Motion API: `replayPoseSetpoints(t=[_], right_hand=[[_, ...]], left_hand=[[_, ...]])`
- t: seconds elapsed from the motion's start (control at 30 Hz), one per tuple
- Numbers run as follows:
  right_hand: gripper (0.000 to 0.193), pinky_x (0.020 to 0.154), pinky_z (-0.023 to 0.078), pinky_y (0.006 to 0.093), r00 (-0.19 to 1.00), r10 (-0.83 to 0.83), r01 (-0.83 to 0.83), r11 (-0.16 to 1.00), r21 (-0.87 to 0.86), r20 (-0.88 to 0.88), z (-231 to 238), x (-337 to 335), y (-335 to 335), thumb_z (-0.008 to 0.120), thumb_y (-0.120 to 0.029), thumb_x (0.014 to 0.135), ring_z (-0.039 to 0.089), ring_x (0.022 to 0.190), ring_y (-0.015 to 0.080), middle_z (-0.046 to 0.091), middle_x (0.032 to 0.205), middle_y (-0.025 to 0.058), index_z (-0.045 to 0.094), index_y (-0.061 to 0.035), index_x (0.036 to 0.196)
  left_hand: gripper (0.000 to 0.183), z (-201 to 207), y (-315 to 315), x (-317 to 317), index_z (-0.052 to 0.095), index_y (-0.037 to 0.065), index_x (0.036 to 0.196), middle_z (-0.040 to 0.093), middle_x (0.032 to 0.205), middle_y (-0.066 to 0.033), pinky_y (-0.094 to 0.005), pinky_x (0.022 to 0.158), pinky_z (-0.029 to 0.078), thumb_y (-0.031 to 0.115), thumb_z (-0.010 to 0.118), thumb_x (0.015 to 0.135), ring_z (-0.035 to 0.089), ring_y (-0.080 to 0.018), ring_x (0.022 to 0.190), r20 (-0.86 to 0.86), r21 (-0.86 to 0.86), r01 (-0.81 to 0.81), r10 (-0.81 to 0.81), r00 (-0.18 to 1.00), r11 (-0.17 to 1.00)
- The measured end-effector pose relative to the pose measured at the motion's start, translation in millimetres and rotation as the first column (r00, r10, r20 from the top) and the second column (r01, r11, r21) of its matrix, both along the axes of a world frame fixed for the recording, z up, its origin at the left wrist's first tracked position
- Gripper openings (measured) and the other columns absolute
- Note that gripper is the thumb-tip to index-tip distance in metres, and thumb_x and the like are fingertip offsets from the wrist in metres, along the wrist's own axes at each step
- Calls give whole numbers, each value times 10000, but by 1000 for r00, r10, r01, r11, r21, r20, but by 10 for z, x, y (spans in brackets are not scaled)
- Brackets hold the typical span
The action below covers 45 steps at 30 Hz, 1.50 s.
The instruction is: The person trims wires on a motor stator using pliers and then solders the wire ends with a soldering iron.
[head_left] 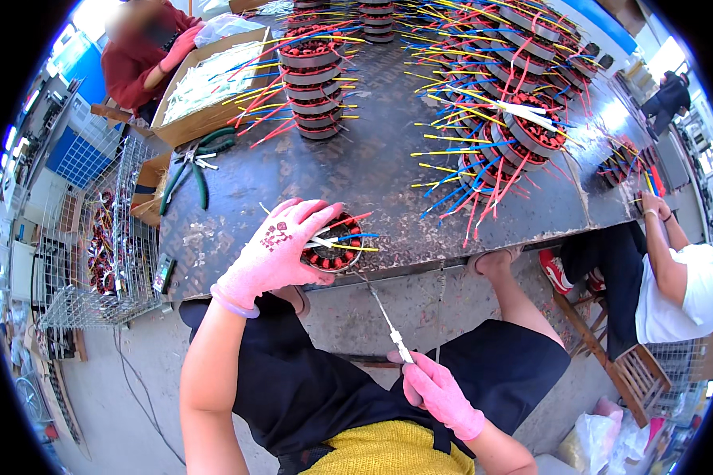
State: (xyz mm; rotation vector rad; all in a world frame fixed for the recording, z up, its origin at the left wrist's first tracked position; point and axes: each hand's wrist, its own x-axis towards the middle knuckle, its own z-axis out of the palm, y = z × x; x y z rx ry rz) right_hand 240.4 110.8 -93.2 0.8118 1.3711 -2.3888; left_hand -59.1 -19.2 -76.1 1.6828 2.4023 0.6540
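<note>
My left hand (281,245), in a pink knitted glove, grips a motor stator (333,257) at the table's front edge. The stator has red windings inside its ring, and red, blue and yellow wires stick out to the right beside white sleeves. Below it, my right hand (444,396), also gloved in pink, is closed around the white end of a slim pale rod-like tool (390,326). The tool's thin far end reaches up to the stator's lower rim; whether it touches cannot be made out.
On the dark metal table (396,150) stand a stator stack (313,95) and a larger stator pile (523,103). Green-handled pliers (194,170) lie left, near a carton of white sleeves (214,83). A wire basket (103,245) stands left. Co-workers sit at far left and right.
</note>
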Motion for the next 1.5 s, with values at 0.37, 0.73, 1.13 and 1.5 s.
replayPoseSetpoints(t=[0.37,0.73,1.13,1.5], right_hand=[[424,486,250,190,1000,-28,28,999,-15,-3,-35,-20,-62,470,-271,1016,323,532,27,407,622,-69,480,-6,1347],[419,495,252,186,1000,-17,17,999,41,15,-3,-18,-70,463,-274,1017,326,546,24,406,628,-70,487,-2,1336],[378,532,299,205,1000,-26,26,1000,-15,-2,-31,27,-51,463,-247,1020,414,600,48,452,679,-42,511,-17,1316],[395,534,304,207,1000,2,-1,999,37,-12,-36,27,-50,454,-255,1024,405,593,49,441,662,-42,502,-12,1331]], left_hand=[[968,7,-1,-27,463,83,1381,502,1333,-144,-450,1098,331,283,868,525,440,-365,1254,42,-18,4,-4,999,1000],[965,23,10,14,473,80,1371,513,1312,-135,-440,1077,354,265,874,513,460,-364,1234,21,-5,-5,5,1000,1000],[964,7,15,27,478,84,1365,511,1310,-144,-433,1073,356,265,872,505,459,-361,1239,-1,-11,-13,13,1000,1000],[962,16,-2,42,474,83,1370,508,1313,-145,-434,1067,358,262,876,514,456,-359,1240,4,-23,-20,20,1000,1000]])
